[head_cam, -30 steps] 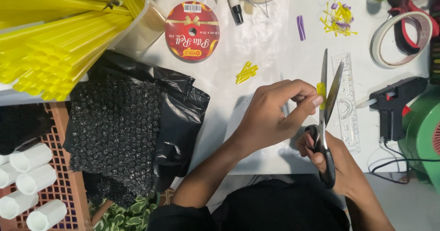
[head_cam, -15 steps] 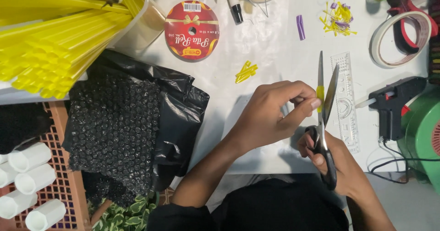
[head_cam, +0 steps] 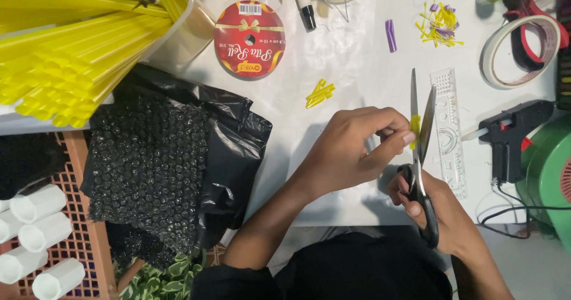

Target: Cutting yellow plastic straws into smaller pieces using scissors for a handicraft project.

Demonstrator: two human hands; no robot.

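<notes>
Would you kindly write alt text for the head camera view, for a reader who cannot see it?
Seen from above, a person's left hand holds a small yellow piece between the open blades of scissors gripped by the right hand, over a white table. Nearby lie a clear ruler, a black glue gun and yellow straws.

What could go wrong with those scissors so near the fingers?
The left hand pinches a tiny yellow piece right between the open blades of the scissors, so its fingertips could get nicked. The piece is so small that it might slip or fly off when cut. The right hand works near the glue gun and could bump it.
</notes>
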